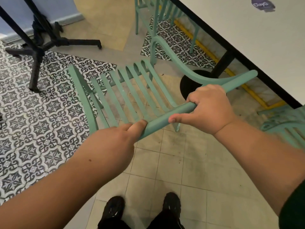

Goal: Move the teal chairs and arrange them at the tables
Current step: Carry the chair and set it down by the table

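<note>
A teal slatted chair [132, 90] stands in front of me at the middle of the view, its back toward me. My left hand [115, 141] grips the top rail of its backrest near the left end. My right hand [209, 108] grips the same rail further right, thumb lying along the rail. The chair sits beside a white table [247, 35] at the upper right, close to the table's black round foot [189, 85]. A second teal chair [153, 17] stands under that table at the top. Part of a third teal chair [287, 128] shows at the right edge.
A black table stand with spreading legs [41, 45] occupies the upper left on patterned tiles. A yellow floor line [214, 58] runs under the white table. Plain tiles lie around my black shoes [142, 210] at the bottom.
</note>
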`<state>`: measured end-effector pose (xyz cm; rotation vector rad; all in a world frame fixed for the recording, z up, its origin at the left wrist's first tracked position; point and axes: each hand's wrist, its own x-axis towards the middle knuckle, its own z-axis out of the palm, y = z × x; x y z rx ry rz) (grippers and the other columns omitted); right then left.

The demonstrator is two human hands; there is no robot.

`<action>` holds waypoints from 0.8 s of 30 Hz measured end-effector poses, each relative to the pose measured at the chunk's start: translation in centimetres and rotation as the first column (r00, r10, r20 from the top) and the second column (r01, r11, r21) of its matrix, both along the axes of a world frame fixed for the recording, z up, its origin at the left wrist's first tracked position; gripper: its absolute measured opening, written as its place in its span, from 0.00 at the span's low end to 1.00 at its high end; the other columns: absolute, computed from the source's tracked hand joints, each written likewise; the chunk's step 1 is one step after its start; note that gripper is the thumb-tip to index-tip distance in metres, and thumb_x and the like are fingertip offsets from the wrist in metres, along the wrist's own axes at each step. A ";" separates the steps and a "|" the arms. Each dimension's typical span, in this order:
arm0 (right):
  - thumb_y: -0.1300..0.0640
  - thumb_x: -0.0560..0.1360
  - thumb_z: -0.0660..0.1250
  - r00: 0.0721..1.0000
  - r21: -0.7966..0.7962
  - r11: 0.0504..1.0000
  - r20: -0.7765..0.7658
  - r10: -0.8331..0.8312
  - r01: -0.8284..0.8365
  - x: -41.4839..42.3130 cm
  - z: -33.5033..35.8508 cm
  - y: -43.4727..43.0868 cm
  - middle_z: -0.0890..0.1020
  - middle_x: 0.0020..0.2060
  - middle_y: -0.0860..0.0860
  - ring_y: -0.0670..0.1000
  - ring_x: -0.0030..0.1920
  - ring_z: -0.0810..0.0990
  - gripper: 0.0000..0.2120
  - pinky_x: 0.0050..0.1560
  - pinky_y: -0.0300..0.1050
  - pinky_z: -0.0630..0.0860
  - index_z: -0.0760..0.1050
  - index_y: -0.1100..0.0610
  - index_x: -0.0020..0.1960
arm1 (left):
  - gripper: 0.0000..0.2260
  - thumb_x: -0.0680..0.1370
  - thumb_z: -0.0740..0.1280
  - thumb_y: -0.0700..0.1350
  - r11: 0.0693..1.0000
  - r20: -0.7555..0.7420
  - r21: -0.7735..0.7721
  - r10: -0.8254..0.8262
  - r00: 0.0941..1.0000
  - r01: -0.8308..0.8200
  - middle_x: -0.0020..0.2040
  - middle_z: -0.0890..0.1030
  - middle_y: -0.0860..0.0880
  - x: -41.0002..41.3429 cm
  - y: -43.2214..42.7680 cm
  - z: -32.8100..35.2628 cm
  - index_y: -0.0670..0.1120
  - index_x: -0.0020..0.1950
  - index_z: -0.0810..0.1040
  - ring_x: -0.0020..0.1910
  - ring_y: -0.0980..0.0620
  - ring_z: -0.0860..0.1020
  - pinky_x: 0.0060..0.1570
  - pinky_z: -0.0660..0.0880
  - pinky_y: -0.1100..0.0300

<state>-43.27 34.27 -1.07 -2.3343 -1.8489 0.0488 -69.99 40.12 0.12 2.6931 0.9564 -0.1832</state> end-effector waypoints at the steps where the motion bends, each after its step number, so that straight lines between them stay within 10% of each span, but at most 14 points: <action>1: 0.11 0.57 0.48 1.000 -0.011 1.000 0.003 -0.007 0.007 -0.4 0.1 -0.1 0.70 0.27 0.46 0.50 0.34 0.70 0.40 0.46 0.48 0.62 0.66 0.50 0.26 | 0.26 0.83 0.57 0.46 1.000 -0.010 0.005 -0.017 1.000 0.017 0.49 0.68 0.60 -0.2 0.2 0.2 0.62 0.75 0.48 0.41 0.55 0.77 0.40 0.80 0.55; 11: 0.13 0.61 0.51 0.997 0.021 0.998 -0.038 -0.064 0.065 -4.4 0.4 -1.2 0.67 0.23 0.45 0.48 0.31 0.67 0.39 0.41 0.47 0.61 0.63 0.50 0.24 | 0.25 0.74 0.66 0.48 0.985 0.005 0.051 -0.165 0.986 0.164 0.40 0.74 0.63 -4.4 3.9 -0.1 0.61 0.69 0.66 0.28 0.58 0.70 0.23 0.66 0.63; 24: 0.13 0.61 0.48 0.991 -0.088 0.988 -0.038 -0.132 0.128 -7.8 1.6 -0.5 0.72 0.25 0.46 0.48 0.32 0.70 0.41 0.36 0.47 0.64 0.70 0.51 0.27 | 0.21 0.70 0.70 0.50 0.952 -0.008 0.144 -0.270 0.963 0.268 0.37 0.77 0.60 -6.7 7.8 -0.4 0.58 0.64 0.74 0.28 0.56 0.72 0.24 0.71 0.62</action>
